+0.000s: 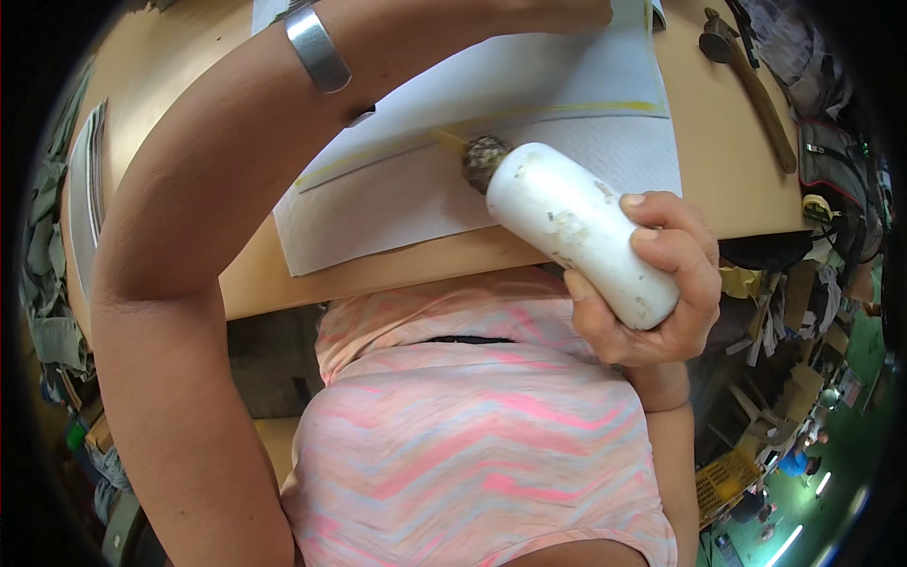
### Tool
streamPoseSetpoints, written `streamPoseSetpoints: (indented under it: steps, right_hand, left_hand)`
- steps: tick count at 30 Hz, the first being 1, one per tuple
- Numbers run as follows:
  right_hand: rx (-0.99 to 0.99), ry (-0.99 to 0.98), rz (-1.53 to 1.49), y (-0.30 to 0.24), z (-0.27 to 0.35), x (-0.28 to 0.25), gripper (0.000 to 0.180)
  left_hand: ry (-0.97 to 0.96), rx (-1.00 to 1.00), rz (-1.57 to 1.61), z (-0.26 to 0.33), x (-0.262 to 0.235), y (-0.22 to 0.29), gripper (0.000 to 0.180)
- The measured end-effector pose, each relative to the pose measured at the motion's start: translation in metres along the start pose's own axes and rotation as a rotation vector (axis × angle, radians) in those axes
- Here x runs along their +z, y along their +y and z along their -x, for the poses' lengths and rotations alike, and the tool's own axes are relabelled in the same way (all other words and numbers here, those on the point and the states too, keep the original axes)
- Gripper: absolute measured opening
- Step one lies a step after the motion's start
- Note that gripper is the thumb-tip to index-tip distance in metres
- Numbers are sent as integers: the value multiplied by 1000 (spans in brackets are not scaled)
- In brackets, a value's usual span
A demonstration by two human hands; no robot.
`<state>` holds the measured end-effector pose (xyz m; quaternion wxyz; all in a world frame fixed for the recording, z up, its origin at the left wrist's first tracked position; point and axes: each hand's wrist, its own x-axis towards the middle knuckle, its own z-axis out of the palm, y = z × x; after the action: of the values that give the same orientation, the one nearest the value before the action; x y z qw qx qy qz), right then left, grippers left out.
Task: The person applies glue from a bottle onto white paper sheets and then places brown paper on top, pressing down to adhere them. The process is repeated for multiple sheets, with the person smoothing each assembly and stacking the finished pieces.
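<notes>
My right hand (pixel 657 274) is wrapped round a white plastic bottle (pixel 581 222), smudged and tilted to the upper left. Its crusted brown cap (pixel 486 163) ends in a thin yellowish tip close to a white sheet (pixel 482 80). Yellow glue-like lines (pixel 567 111) run along that sheet's near and right edges. Under it lies another white, textured sheet (pixel 378 213) that reaches past it towards me. My left arm, with a silver cuff bracelet (pixel 317 47), arches over the sheets. Only part of my left hand (pixel 581 11) shows at the top edge; its fingers are hidden.
A hammer (pixel 756 99) lies on the tan table (pixel 732 194) at the far right. Stacked sheets (pixel 87 189) stand at its left edge. Beyond the right edge are a dark bag (pixel 836 180) and a yellow crate (pixel 726 484) lower down.
</notes>
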<state>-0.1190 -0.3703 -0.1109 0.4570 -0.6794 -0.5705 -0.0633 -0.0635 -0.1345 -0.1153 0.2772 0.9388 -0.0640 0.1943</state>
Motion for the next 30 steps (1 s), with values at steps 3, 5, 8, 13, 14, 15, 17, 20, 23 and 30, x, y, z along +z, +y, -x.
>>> streamPoseSetpoints:
  steps: [3, 5, 8, 13, 14, 15, 17, 20, 23, 30]
  right_hand:
    - [-37, -73, -58, -2, -6, 9, 56]
    - [-76, -88, -126, -1, -10, 20, 57]
    - [-58, -50, -237, 4, -9, 25, 53]
    - [256, 284, -377, 30, 16, -7, 47]
    - [334, 423, -418, 40, 24, -18, 47]
    - [409, 566, -459, 53, 31, -30, 48]
    - [465, 692, -573, 66, 40, -53, 44]
    - [472, 701, -555, 94, 38, -72, 37]
    - [448, 567, -420, 117, 37, -81, 34]
    - [181, 236, 417, 101, -2, -72, 37]
  left_hand:
    - [9, 11, 4, 1, 0, 1, 36]
    - [-2, 6, 5, 1, -1, 2, 36]
    - [-30, -23, 22, 0, -5, 6, 36]
    - [-120, -130, 103, 4, -11, 7, 40]
    - [-144, -152, 131, 3, -12, 7, 42]
    - [-160, -176, 188, 2, -14, 8, 43]
    - [-203, -216, 297, 5, -23, 9, 47]
    - [-296, -349, 531, 8, -40, 15, 47]
    - [-299, -302, 675, 11, -32, 0, 43]
    - [-384, -276, 958, 13, -41, 5, 42]
